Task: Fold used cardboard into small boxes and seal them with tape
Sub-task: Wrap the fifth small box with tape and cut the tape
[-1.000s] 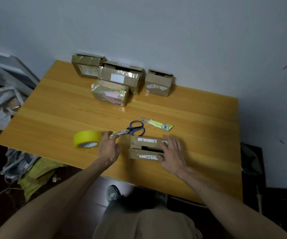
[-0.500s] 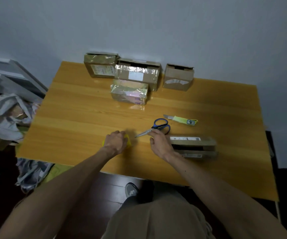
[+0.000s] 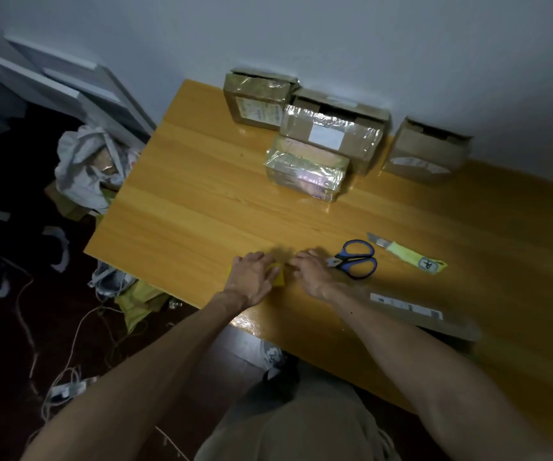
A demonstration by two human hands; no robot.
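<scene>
My left hand [image 3: 252, 281] grips the yellow tape roll [image 3: 279, 277] on the wooden table [image 3: 202, 201], near its front edge, and covers most of the roll. My right hand [image 3: 313, 272] is just right of it, with curled fingertips at the roll's right edge. A flattened cardboard box [image 3: 424, 316] with a white label lies to the right, partly under my right forearm. Blue-handled scissors [image 3: 356, 259] lie just beyond my right hand.
A yellow-green utility knife [image 3: 411, 257] lies right of the scissors. Several taped boxes [image 3: 331, 134] stand at the back against the wall, and one open-topped box [image 3: 426, 151] at the right. Bags and cables litter the floor [image 3: 85, 168] on the left.
My left hand has closed over the tape roll. My right hand left the flat box and moved left past the scissors to the roll. The camera has swung left.
</scene>
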